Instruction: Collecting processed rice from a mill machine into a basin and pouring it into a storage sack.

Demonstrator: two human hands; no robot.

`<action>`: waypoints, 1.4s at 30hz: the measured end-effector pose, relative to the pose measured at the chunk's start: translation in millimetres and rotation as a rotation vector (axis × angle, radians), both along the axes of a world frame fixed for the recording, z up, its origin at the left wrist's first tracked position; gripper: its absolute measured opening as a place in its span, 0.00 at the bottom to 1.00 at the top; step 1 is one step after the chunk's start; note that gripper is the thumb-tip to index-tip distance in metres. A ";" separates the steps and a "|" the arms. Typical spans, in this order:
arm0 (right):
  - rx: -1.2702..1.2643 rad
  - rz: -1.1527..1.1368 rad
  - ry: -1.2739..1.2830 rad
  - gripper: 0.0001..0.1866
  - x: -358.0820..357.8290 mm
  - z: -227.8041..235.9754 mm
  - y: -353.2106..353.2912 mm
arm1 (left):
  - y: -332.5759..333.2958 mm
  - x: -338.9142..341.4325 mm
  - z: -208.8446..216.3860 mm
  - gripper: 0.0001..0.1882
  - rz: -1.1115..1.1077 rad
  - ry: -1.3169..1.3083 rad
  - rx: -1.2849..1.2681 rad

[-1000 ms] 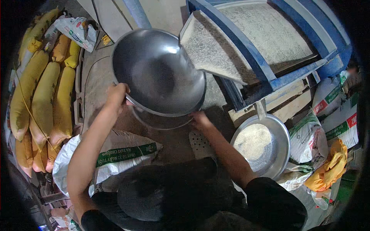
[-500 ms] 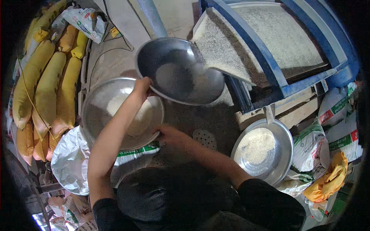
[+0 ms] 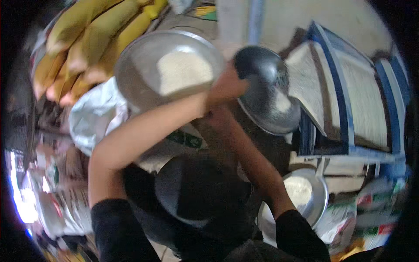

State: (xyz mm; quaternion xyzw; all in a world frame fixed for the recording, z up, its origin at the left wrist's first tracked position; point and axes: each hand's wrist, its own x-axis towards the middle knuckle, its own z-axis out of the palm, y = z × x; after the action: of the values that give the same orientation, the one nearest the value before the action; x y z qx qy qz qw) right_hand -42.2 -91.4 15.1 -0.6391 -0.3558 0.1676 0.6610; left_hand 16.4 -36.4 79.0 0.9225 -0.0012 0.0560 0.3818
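Observation:
My left hand (image 3: pixel 229 87), smeared by motion, overlaps the left rim of a dark metal bowl (image 3: pixel 255 107) and appears to grip it. A small pale heap of grain (image 3: pixel 283 102) lies in that bowl, under the lip of a chute (image 3: pixel 307 115). Just below my left hand is my right hand (image 3: pixel 217 118), its fingers blurred and partly hidden. Both hands are close to the lower right edge of a wide silver bowl (image 3: pixel 142 87) with a mound of pale grain (image 3: pixel 183 72). Whether my right hand touches this bowl, I cannot tell.
A blue-framed machine (image 3: pixel 342 94) with grain on its trays stands at the right. Below it is another silver bowl of grain (image 3: pixel 322 190). Full yellow sacks (image 3: pixel 102 37) lie at the upper left, near a white plastic sack (image 3: pixel 98 113). Printed sacks (image 3: pixel 336 222) lie lower right.
The view has swung, so both silver bowls and the sacks sit elsewhere in it. My hands have come close together, and grain now shows in the dark bowl.

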 end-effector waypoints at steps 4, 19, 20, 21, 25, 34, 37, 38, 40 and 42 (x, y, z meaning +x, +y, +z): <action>0.166 -0.038 0.078 0.14 30.3 7.2 -2.8 | 41.7 -67.9 97.7 0.26 -0.031 -0.318 -0.034; 0.204 -0.085 0.195 0.19 29.4 197.8 94.2 | 329.8 -295.3 58.6 0.34 0.832 -0.161 -0.833; 0.194 -0.039 0.126 0.25 21.0 201.4 98.4 | 328.4 -292.2 59.9 0.35 0.806 -0.238 -0.780; 0.193 -0.040 0.124 0.25 23.3 195.8 108.0 | 328.5 -287.8 60.6 0.36 0.773 -0.309 -0.727; 0.172 -0.132 -0.611 0.29 6.0 191.6 134.3 | 309.8 -278.4 79.1 0.40 0.881 -0.222 -0.301; -0.042 0.017 -1.008 0.38 -67.9 198.1 115.5 | 312.1 -287.7 65.3 0.37 0.895 -0.247 -0.445; 0.025 -0.010 -1.336 0.37 -67.5 200.7 112.3 | 330.1 -286.8 57.2 0.18 0.797 -0.304 -0.580; 0.039 -0.055 -1.448 0.40 -70.8 203.2 113.9 | 344.5 -291.1 45.1 0.19 0.781 -0.365 -0.502; 0.043 -0.107 -1.556 0.44 -77.2 210.5 111.4 | 356.3 -298.2 34.7 0.19 0.754 -0.417 -0.426; 0.079 -0.082 -1.720 0.42 -78.5 220.4 99.3 | 343.0 -296.0 36.3 0.20 0.774 -0.403 -0.455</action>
State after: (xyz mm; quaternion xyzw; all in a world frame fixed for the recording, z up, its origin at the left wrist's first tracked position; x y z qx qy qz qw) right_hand -120.7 7.9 235.5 -0.5328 -0.7151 -0.4113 0.1889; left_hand -279.6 306.5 115.3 0.7192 0.2803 0.3700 0.5170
